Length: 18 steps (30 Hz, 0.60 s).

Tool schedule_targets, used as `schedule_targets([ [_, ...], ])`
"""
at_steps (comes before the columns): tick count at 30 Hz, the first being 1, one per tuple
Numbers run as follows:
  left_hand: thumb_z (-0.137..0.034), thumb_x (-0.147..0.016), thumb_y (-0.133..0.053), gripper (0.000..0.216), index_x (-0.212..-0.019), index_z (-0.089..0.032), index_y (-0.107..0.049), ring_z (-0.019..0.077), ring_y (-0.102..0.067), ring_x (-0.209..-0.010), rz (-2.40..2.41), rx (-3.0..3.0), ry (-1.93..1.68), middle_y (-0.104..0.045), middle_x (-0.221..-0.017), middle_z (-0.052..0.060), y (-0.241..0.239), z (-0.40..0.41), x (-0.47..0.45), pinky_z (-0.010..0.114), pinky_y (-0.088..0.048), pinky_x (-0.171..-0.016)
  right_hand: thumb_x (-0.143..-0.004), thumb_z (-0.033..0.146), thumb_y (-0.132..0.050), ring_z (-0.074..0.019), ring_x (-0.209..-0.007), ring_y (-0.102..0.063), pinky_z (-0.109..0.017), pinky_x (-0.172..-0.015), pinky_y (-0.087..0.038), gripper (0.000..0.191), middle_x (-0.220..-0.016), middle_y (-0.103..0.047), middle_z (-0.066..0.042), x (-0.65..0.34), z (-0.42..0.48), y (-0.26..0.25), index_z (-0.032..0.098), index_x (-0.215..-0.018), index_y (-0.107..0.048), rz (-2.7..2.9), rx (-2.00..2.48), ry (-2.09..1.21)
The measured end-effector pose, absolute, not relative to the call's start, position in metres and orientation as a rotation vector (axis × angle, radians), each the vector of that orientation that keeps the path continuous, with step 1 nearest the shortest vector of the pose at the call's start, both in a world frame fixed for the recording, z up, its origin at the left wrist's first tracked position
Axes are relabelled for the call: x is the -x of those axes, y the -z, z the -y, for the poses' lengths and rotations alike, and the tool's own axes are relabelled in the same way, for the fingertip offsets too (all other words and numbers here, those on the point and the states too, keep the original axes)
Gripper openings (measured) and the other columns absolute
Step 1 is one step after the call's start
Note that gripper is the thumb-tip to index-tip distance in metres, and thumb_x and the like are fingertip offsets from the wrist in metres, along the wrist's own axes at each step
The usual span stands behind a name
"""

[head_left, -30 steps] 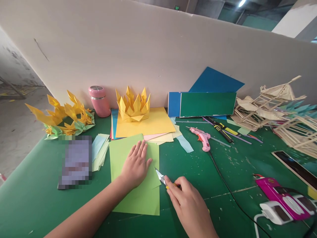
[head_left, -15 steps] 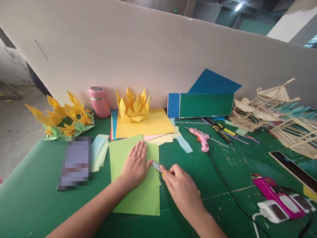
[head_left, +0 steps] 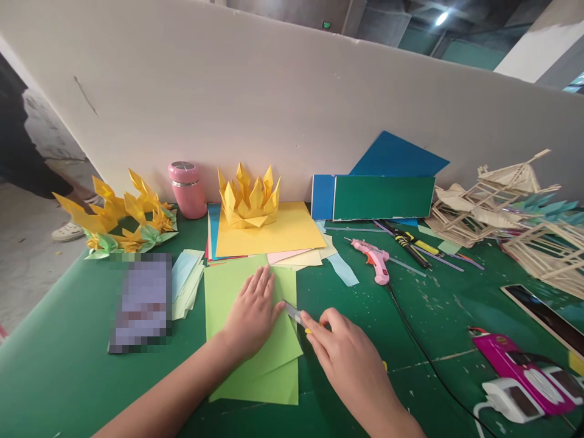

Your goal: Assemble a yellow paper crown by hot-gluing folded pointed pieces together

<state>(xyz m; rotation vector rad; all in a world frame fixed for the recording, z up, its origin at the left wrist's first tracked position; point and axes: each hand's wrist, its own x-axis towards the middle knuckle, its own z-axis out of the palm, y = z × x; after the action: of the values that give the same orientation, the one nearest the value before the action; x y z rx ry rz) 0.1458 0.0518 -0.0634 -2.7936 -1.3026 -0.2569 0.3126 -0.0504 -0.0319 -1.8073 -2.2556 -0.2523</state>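
My left hand [head_left: 255,307] lies flat with fingers stretched out on a light green sheet of paper [head_left: 221,310], which overlaps another green sheet [head_left: 278,386] beneath it. In my right hand [head_left: 344,359] is a utility knife [head_left: 294,313] with a bit of yellow on its handle. Its blade points up and left, reaching the green paper beside my left thumb. Most of the handle is hidden inside my fingers.
Behind the green paper, a yellow paper crown [head_left: 250,204] stands on stacked coloured sheets [head_left: 296,225]. A pink glue gun [head_left: 375,260] with a black cord lies to the right. Leftward are paper offcuts [head_left: 189,289], a second crown [head_left: 107,213] and a pink cup [head_left: 188,191].
The view has shifted slightly. The upper green sheet's lower right corner has moved a little downward, and the knife blade lies flatter. A person's leg and shoe now appear at far left.
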Motion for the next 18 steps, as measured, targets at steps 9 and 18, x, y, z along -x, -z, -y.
schedule_targets([
  [9,-0.032,-0.095,-0.037,0.039,-0.124,-0.016,-0.058,0.0309,-0.039,-0.134,1.241,2.861,0.328,-0.057,-0.136,0.009,0.053,-0.045,-0.137,0.048,-0.036,-0.108,-0.099,0.026,-0.024,-0.0171,-0.059,-0.060,-0.025,-0.045,-0.042,0.045,-0.075,-0.059,-0.007,-0.310,0.066,0.035,0.021,-0.114,-0.066,2.276,1.708,0.241],
  [18,-0.046,-0.096,-0.027,0.057,-0.140,-0.013,-0.042,0.0289,-0.027,-0.140,1.217,2.835,0.443,-0.039,-0.149,0.011,0.074,-0.048,-0.129,0.045,-0.033,-0.111,-0.096,0.022,-0.038,-0.0158,-0.059,-0.059,-0.024,-0.046,-0.042,0.034,-0.077,-0.059,-0.006,-0.303,0.063,0.048,0.021,-0.118,-0.064,2.211,1.739,0.201],
])
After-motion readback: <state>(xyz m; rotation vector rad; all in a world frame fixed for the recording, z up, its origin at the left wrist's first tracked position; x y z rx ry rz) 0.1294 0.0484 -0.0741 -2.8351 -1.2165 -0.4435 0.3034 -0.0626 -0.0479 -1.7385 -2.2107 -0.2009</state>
